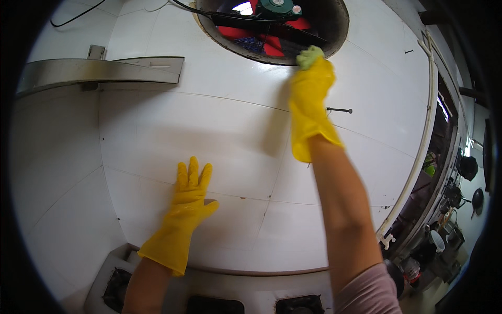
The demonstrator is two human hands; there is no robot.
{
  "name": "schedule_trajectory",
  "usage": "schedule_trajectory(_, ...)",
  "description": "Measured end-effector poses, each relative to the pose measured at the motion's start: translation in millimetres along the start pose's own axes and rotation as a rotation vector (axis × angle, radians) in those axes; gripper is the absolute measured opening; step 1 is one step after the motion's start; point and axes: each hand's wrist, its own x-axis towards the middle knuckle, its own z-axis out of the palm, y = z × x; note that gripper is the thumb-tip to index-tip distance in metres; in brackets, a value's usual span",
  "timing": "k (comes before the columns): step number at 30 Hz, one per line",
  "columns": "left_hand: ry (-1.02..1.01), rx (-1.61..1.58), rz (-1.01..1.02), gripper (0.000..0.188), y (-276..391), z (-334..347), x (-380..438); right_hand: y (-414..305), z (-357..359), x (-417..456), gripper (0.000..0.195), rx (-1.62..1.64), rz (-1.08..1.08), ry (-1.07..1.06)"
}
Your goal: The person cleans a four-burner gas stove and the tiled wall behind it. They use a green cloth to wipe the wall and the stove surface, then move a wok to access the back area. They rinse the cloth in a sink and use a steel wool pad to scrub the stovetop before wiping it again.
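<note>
My right hand (312, 84), in a long yellow rubber glove, is raised and grips a pale green cloth or sponge (310, 57). The cloth is at the lower right rim of a round exhaust fan opening (342, 29) in the white tiled wall (231, 157). Behind that rim are red fan blades (273, 46) and a green motor (276, 8). My left hand (192, 186), gloved in the same yellow rubber, is spread against the tiles lower down, fingers pointing up, holding nothing.
A metal shelf or rack (117, 71) juts out at upper left. One long bolt (339, 110) sticks out beside my right glove. Below is a stove (259, 284) with dark burner wells. A white pipe (421, 153) runs down the right, with pans (477, 198) hanging beyond.
</note>
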Motion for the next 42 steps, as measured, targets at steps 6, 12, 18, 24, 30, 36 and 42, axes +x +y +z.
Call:
schedule_trajectory(6, -0.093, 0.140, -0.115, 0.098, -6, 11, 5, 121, -52, -227, 0.017, -1.301, -0.765, -0.841)
schedule_trajectory(12, -0.073, 0.049, -0.049, 0.098, -12, -9, -9, 4, -61, -108, 0.013, -1.531, -1.066, -0.605)
schedule_trajectory(18, -0.025, 0.046, -0.027, 0.097, -9, -2, -7, -21, -92, -38, 0.023, -1.121, -0.576, -0.402)
schedule_trajectory(24, -0.090, 0.042, -0.068, 0.090, 3, -11, -3, -12, -183, -158, 0.032, -1.207, -0.365, -0.585)
schedule_trajectory(30, 0.007, 0.044, 0.075, 0.086, 5, -9, 8, -83, -202, -48, 0.020, -0.276, -0.069, -0.418)
schedule_trajectory(36, 0.081, -0.051, 0.054, 0.086, 19, -1, 4, -86, -166, -22, 0.041, -1.511, -1.007, -0.357)
schedule_trajectory(42, -0.017, 0.043, 0.004, 0.086, 24, -10, 9, -82, -233, -123, 0.033, -1.508, -0.800, -0.825)
